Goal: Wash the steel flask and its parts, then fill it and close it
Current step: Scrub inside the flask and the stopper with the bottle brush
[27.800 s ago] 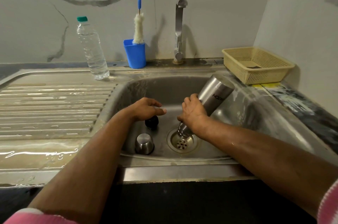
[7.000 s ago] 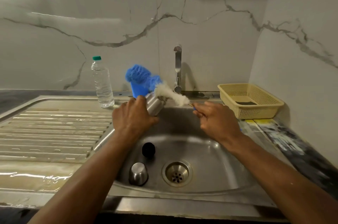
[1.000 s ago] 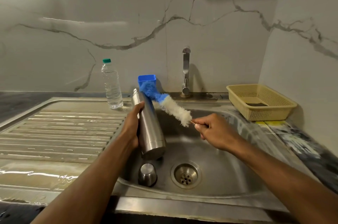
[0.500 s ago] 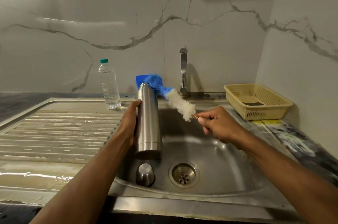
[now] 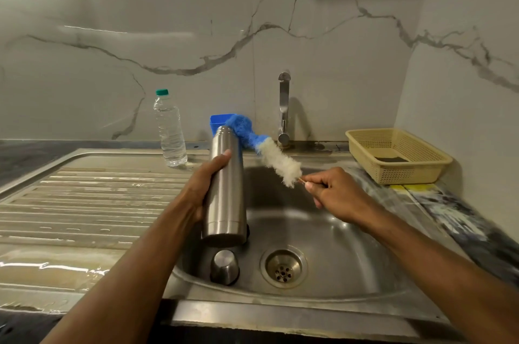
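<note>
My left hand (image 5: 202, 189) grips the steel flask (image 5: 226, 189) upright over the left side of the sink basin (image 5: 337, 231), its open mouth at the top. My right hand (image 5: 334, 192) pinches the thin handle of a bottle brush (image 5: 269, 152) with white and blue bristles. The brush's blue tip lies at the flask's mouth. The steel cup lid (image 5: 224, 266) stands upside down on the basin floor, left of the drain (image 5: 283, 268). A dark stopper is almost hidden behind the flask's base.
A tap (image 5: 283, 107) rises behind the basin, with no water running. A blue holder cup (image 5: 220, 121) and a clear plastic water bottle (image 5: 170, 130) stand at the back. A yellow basket (image 5: 398, 155) sits at the right. A wet ribbed drainboard (image 5: 84, 203) lies to the left.
The flask has come from tilted to upright in my left hand. My right hand has shifted the brush so its blue tip sits at the flask's mouth.
</note>
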